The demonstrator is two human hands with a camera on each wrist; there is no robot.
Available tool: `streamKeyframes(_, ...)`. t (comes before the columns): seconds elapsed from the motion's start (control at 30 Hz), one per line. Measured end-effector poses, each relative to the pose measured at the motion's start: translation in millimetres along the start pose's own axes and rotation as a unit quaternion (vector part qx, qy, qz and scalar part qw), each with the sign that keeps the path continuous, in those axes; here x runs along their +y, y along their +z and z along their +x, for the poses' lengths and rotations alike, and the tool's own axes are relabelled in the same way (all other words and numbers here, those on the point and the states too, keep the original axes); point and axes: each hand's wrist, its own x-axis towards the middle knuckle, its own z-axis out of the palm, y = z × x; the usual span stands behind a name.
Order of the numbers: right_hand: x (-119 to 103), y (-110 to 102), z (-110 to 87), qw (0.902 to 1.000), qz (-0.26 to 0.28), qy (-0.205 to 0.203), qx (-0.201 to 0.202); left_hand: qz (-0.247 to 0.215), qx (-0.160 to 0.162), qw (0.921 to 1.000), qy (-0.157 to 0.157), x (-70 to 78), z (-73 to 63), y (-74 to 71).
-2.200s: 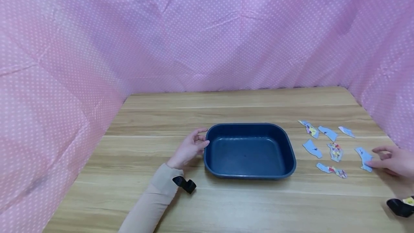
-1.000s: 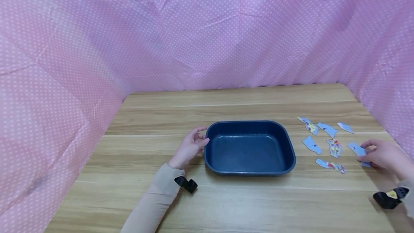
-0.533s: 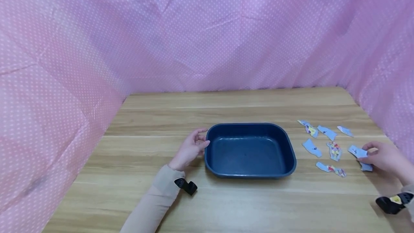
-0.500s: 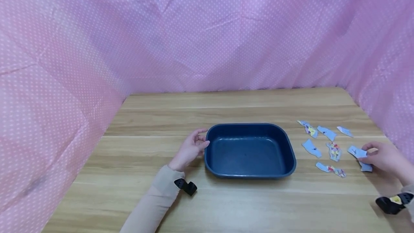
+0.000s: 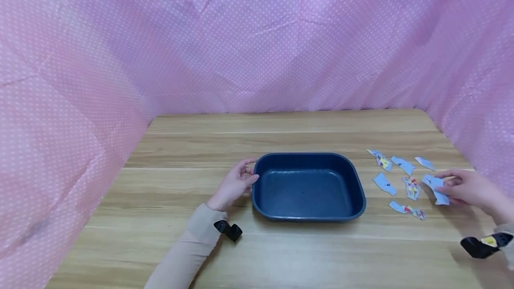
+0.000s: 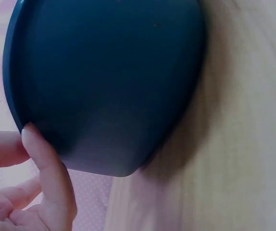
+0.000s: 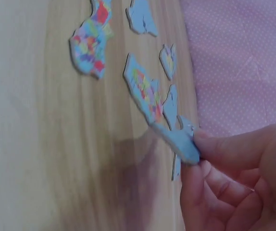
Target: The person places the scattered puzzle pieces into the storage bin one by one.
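Observation:
My left hand (image 5: pixel 234 185) pinches the left rim of a dark blue rectangular plastic basin (image 5: pixel 309 218). In the left wrist view the thumb (image 6: pixel 51 168) lies on the basin's edge. Over on the right, my right hand (image 5: pixel 467 188) holds a light blue puzzle piece (image 5: pixel 435 186) between thumb and fingers. The right wrist view shows this piece (image 7: pixel 179 142) lifted off the wood, tilted. Just left of it lies a multicoloured puzzle piece (image 5: pixel 412 188). Several other flat, irregular pieces lie around, among them a blue one (image 5: pixel 384 184) and a long blue-and-red one (image 5: pixel 407 210).
The wooden table (image 5: pixel 201 146) is backed by a pink dotted cloth (image 5: pixel 257 48), which also hangs at both sides. More pieces lie along the back, such as a small blue piece (image 5: pixel 424 163) and a yellow-marked piece (image 5: pixel 380 159). Each wrist wears a black camera (image 5: pixel 228 230).
My right hand has taken hold of the rightmost light blue piece, lifted it and brought it leftward, towards the multicoloured piece. The left hand and basin stay in place.

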Motion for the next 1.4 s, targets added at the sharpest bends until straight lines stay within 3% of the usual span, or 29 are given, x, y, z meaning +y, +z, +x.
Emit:
streamKeyframes(0.4, -57.3, 4.4, 6.8, 0.9941, 0.068, -0.073, -0.042, 0.050, -0.027, 0.9981, -0.022, 5.6, 3.3, -3.3)
streamKeyframes(0.6, -74.8, 11.5, 12.7, 0.9859, 0.118, -0.115, -0.031, 0.053, -0.033, 0.9978, -0.022, 9.3, 5.9, -3.1)
streamKeyframes(1.4, -190.4, 46.8, 42.4, 0.9647, 0.187, -0.183, -0.031, 0.045, -0.049, 0.9974, -0.027, 9.3, 6.8, -5.2)
